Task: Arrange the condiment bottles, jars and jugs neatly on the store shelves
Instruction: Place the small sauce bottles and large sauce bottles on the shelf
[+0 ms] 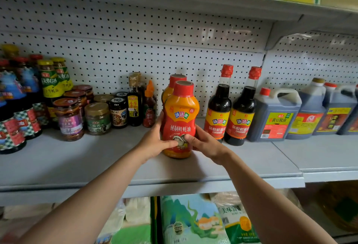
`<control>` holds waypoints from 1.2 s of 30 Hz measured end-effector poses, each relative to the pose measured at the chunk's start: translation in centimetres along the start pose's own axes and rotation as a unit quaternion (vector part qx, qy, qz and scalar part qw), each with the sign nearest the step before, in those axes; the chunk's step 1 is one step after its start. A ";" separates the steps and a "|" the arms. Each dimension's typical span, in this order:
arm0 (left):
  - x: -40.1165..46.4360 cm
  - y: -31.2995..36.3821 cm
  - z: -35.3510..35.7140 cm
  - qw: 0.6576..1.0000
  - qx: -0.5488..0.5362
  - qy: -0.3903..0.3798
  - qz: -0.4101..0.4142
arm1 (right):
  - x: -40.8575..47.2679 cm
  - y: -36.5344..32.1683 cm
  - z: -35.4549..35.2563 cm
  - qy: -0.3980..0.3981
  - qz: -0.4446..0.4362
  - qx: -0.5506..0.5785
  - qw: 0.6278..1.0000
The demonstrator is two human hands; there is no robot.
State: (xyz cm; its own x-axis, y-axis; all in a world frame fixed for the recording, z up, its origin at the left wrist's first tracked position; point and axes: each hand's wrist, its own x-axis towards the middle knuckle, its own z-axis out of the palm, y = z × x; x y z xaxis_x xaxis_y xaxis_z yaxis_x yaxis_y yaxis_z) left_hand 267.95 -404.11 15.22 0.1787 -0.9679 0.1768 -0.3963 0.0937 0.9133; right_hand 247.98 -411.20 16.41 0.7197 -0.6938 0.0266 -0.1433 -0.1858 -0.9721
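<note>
Both hands clasp the front oyster-sauce squeeze bottle (180, 119), which stands upright on the grey shelf (77, 158) directly in front of a second, matching bottle (172, 86) and between the group of small jars (96, 117) on one side and two dark soy-sauce bottles (230, 112) on the other. The left hand (155, 143) wraps the lower left flank, thumb across the label; the right hand (205, 143) curls round the lower right flank, its thumb meeting the other near the label's centre. The body appears to be soft plastic and, if full, moderately heavy, so it probably yields under pressure; a firm but not crushing hold low on the waisted body seems best, since the glossy wrap may slip. The wide flat cap (184, 86) sits uppermost, leaving the bottle top-heavy in appearance. Handled jugs (275, 116) stand further right along the shelf.
</note>
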 end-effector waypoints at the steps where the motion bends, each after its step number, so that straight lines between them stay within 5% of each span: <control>1: 0.0 0.0 0.3 1.000 0.004 0.011 0.005 | 0.1 0.0 -0.2 -0.008 0.001 -0.005 1.000; 12: -0.3 -0.1 1.8 0.993 0.028 0.116 0.021 | 0.8 1.2 -0.2 0.065 -0.026 0.034 0.997; 28: 0.7 0.7 0.3 0.997 0.060 0.056 -0.003 | 1.4 0.4 -0.8 0.039 -0.096 -0.162 0.981; 36: 2.0 6.2 -2.2 0.994 0.035 0.074 0.078 | 2.6 -2.3 -2.2 0.045 -0.146 -0.148 0.977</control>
State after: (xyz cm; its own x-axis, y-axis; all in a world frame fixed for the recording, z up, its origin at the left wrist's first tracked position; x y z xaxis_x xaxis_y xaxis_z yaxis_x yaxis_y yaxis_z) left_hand 267.84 -404.97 22.03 0.2381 -0.8976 0.3710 -0.4902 0.2187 0.8437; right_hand 248.76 -414.09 19.25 0.6988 -0.6365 0.3263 -0.1408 -0.5697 -0.8097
